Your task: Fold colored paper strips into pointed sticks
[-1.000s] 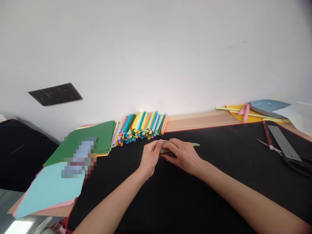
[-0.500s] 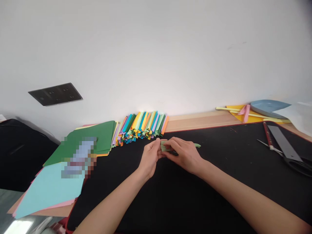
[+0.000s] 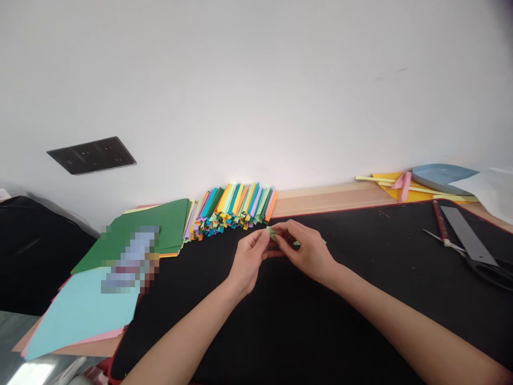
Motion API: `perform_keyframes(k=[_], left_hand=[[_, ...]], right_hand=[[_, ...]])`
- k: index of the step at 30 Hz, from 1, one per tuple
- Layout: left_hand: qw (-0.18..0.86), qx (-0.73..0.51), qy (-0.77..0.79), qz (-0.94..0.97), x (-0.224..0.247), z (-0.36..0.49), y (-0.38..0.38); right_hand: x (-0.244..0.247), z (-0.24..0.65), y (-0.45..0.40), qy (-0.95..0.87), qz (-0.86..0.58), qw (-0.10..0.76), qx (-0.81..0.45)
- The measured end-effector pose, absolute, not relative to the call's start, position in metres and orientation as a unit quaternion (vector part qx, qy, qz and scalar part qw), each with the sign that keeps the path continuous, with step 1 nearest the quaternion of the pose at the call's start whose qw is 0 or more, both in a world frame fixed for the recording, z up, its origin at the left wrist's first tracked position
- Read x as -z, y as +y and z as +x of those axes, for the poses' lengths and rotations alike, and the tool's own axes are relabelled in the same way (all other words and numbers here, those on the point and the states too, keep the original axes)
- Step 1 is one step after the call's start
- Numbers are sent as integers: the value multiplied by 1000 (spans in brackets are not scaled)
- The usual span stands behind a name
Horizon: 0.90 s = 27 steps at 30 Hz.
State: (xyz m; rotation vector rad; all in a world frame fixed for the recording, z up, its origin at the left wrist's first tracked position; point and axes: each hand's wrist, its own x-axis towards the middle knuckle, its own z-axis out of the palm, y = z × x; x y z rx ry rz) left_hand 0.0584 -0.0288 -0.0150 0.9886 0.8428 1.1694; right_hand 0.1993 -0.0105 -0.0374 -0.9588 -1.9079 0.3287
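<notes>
Between my two hands is a pale green paper strip (image 3: pixel 271 232), held above the black mat. My left hand (image 3: pixel 249 258) pinches its left end between thumb and fingers. Thumb and fingertips of my right hand (image 3: pixel 301 245) close on the same strip, right beside the left fingertips. Most of the paper is hidden by the right hand; a bit of green shows beyond its knuckles. Behind the hands lies a pile of folded paper strips (image 3: pixel 236 206) in many colours, against the wall.
Green sheets (image 3: pixel 160 222) and light blue sheets (image 3: pixel 86 307) are stacked at left, partly pixelated. On the black mat (image 3: pixel 385 256) at right lie a metal ruler (image 3: pixel 467 232), a red-handled pen-like tool (image 3: pixel 442 224) and scissors (image 3: pixel 491 274). Paper scraps (image 3: pixel 401 184) sit behind them.
The right fingers have shifted and curled over the green strip, so less of its face shows. The left hand has stayed nearly in place.
</notes>
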Motion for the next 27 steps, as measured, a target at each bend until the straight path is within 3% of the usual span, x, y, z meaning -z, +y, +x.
perform_keyframes(k=[12,22,27], left_hand=[[600,-529,391,456,19,58,-27],[591,-542,400,443,17,57,-27],[583,-544,411,442,15,58,-27]], right_hand=[[29,198,-14,-765,-364,496,-189],[29,201,-15,-755,-420,501,-44],[27,202,-14,-751,-430,500,-41]])
